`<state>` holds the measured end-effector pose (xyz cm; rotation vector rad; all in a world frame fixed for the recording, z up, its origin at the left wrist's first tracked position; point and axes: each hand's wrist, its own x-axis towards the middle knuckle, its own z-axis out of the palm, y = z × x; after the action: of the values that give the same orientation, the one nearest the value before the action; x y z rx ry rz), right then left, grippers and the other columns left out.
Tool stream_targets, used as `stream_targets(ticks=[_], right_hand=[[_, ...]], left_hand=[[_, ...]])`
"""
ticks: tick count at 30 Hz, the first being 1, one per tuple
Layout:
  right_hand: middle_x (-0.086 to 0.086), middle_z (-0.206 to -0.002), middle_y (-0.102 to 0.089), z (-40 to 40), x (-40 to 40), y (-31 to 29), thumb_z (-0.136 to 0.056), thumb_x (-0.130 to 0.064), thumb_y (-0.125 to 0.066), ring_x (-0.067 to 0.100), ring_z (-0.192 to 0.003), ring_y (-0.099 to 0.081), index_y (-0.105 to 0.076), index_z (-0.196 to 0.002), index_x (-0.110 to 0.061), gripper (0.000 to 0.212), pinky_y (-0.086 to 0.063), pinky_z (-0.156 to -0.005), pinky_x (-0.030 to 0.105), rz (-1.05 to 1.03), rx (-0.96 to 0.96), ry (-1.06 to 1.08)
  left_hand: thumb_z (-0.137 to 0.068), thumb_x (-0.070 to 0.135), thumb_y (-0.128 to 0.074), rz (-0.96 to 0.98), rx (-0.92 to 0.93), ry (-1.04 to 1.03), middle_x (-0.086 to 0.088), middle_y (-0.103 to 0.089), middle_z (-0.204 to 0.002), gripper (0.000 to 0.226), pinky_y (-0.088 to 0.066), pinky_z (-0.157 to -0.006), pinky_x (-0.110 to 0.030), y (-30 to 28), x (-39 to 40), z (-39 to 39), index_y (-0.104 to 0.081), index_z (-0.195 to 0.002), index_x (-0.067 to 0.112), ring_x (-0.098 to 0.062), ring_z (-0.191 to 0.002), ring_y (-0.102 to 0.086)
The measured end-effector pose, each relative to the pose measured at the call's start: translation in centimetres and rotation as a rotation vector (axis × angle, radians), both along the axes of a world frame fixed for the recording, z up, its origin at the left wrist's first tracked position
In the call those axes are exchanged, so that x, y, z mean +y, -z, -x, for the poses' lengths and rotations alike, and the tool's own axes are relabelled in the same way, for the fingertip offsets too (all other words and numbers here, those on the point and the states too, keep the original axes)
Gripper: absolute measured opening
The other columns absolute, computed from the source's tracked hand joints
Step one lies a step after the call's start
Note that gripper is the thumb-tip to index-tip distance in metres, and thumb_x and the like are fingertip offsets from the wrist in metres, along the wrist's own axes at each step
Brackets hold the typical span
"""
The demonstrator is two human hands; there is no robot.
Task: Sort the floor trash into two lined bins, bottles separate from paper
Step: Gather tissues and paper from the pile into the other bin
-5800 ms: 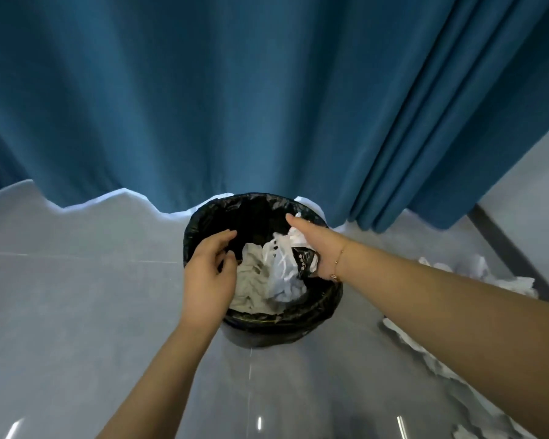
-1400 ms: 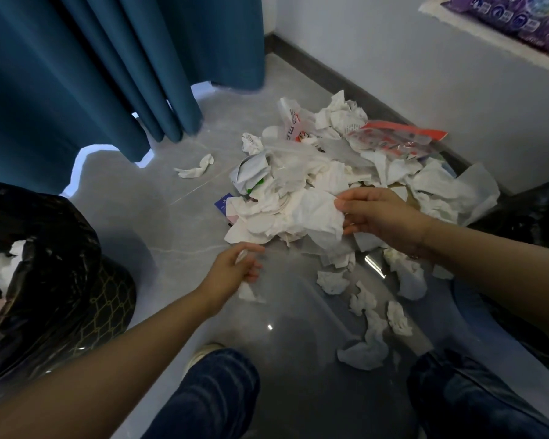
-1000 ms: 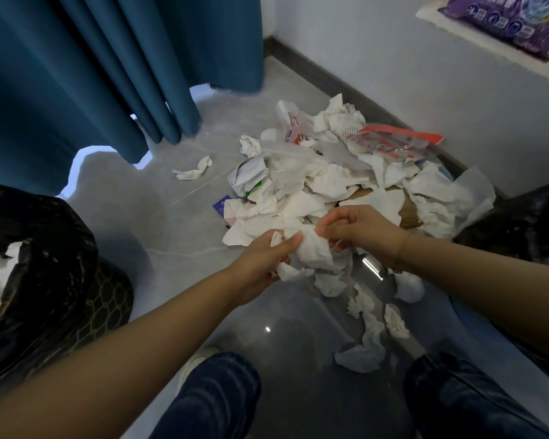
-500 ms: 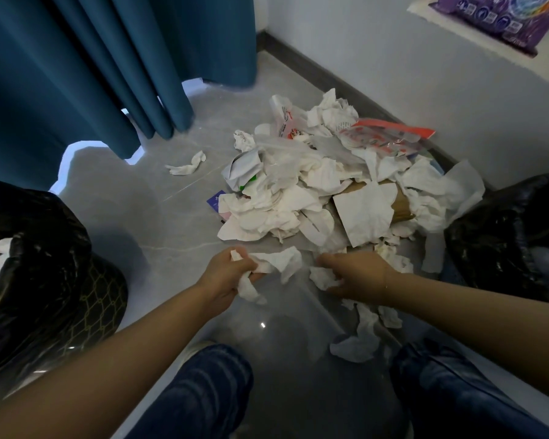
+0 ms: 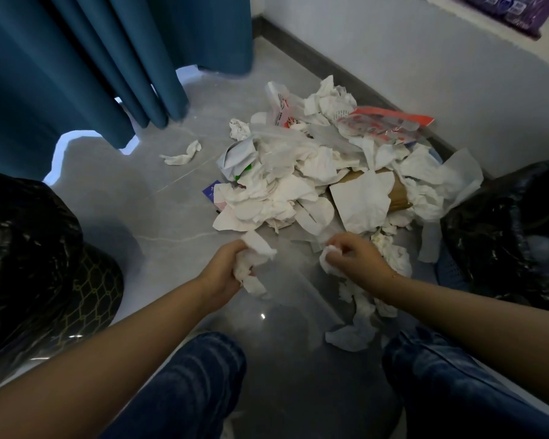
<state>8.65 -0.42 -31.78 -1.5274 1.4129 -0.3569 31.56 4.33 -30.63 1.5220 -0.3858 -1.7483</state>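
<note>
A loose heap of crumpled white paper (image 5: 301,191) lies on the grey floor (image 5: 159,217) near the wall, mixed with a red-printed plastic wrapper (image 5: 390,125) and a brown cardboard piece (image 5: 396,194); smaller scraps trail from it toward the knees. A black-lined bin (image 5: 29,248) stands at the left, another black-lined bin (image 5: 514,229) at the right of the heap. The left hand (image 5: 225,270) hangs just above the floor, fingers curled round a wad of tissue (image 5: 251,261) that spills out above and below the fist. The right hand (image 5: 355,258), knuckles up at the heap's near edge, pinches a small white scrap (image 5: 328,261).
</note>
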Motion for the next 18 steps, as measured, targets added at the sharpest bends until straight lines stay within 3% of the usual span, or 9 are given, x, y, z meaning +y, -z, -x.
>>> stream_targets(ticks=[1,3,5,8,11,12,14,16,18], right_hand=[[0.021,-0.096,-0.059,0.0,0.2,-0.4,-0.09,-0.017,-0.055,0.025,-0.082,-0.056,-0.061,-0.098,0.002,0.021,-0.048,-0.071,0.03,-0.116,-0.09,0.142],[0.026,-0.091,-0.058,0.3,0.4,-1.0,-0.092,-0.016,-0.051,0.028,-0.082,-0.055,-0.061,-0.09,0.003,0.021,-0.048,-0.074,0.034,-0.315,-0.193,0.346],[0.019,-0.091,-0.065,1.0,0.5,-1.3,-0.09,-0.011,-0.046,0.028,-0.085,-0.059,-0.064,-0.089,0.001,0.021,-0.05,-0.079,0.037,-0.492,-0.323,0.48],[0.015,-0.086,-0.063,1.9,0.3,-1.0,-0.089,-0.003,-0.04,0.024,-0.078,-0.061,-0.057,-0.099,0.002,0.02,-0.056,-0.067,0.036,-0.651,-0.533,0.731],[0.007,-0.064,-0.042,3.1,-0.3,-0.3,-0.09,-0.001,-0.032,0.016,-0.052,-0.042,-0.042,-0.072,-0.011,0.023,-0.048,-0.039,0.024,-0.635,-0.457,0.862],[0.006,-0.061,-0.037,3.5,-0.3,0.1,-0.089,-0.002,-0.032,0.016,-0.047,-0.036,-0.036,-0.066,-0.014,0.026,-0.039,-0.034,0.021,-0.58,-0.363,0.82],[0.008,-0.061,-0.037,4.6,0.0,1.0,-0.09,-0.007,-0.036,0.019,-0.049,-0.035,-0.037,-0.067,-0.012,0.024,-0.03,-0.042,0.024,-0.378,-0.142,0.631],[0.01,-0.069,-0.049,5.6,0.7,2.0,-0.091,-0.016,-0.048,0.023,-0.06,-0.048,-0.047,-0.082,-0.01,0.011,-0.039,-0.052,0.032,-0.078,0.091,0.257],[0.005,-0.079,-0.061,6.0,1.4,2.5,-0.087,-0.035,-0.061,0.019,-0.067,-0.058,-0.047,-0.104,-0.018,0.028,-0.05,-0.062,0.035,0.022,0.328,-0.177]], left_hand=[[-0.098,0.022,-0.041,0.002,-0.008,0.047,0.002,-0.064,-0.056,0.026,-0.046,-0.046,-0.015,0.0,0.0,0.1,-0.06,-0.083,0.013,-0.007,-0.05,-0.061],[-0.09,0.03,-0.058,-0.001,-0.058,0.126,-0.002,-0.069,-0.091,0.02,-0.053,-0.064,-0.02,0.1,0.0,0.2,-0.06,-0.103,0.015,-0.011,-0.081,-0.066],[-0.083,0.027,-0.068,-0.007,-0.155,0.136,-0.004,-0.062,-0.114,0.041,-0.052,-0.073,-0.024,0.8,0.1,0.2,-0.054,-0.119,0.014,-0.018,-0.101,-0.061],[-0.087,0.021,-0.065,0.041,-0.199,0.096,-0.003,-0.063,-0.111,0.035,-0.052,-0.071,-0.022,1.0,0.3,0.7,-0.056,-0.12,0.014,-0.016,-0.097,-0.061],[-0.089,0.028,-0.061,0.037,-0.221,0.112,0.002,-0.063,-0.094,0.025,-0.052,-0.065,-0.021,1.0,0.2,1.4,-0.056,-0.111,0.017,-0.012,-0.083,-0.061],[-0.09,0.028,-0.06,0.042,-0.26,0.139,0.001,-0.061,-0.085,0.021,-0.052,-0.062,-0.02,1.1,0.3,1.4,-0.057,-0.107,0.015,-0.011,-0.073,-0.058],[-0.092,0.019,-0.059,0.069,-0.346,0.222,-0.004,-0.057,-0.076,0.013,-0.052,-0.056,-0.019,1.3,0.3,1.9,-0.057,-0.101,0.011,-0.012,-0.063,-0.054],[-0.091,0.012,-0.059,0.092,-0.391,0.293,-0.012,-0.06,-0.085,0.01,-0.054,-0.057,-0.019,1.5,0.3,2.3,-0.055,-0.1,0.008,-0.015,-0.067,-0.059],[-0.09,0.01,-0.06,0.122,-0.349,0.326,-0.017,-0.064,-0.095,0.014,-0.056,-0.062,-0.022,1.5,0.3,2.6,-0.055,-0.102,0.004,-0.019,-0.075,-0.064]])
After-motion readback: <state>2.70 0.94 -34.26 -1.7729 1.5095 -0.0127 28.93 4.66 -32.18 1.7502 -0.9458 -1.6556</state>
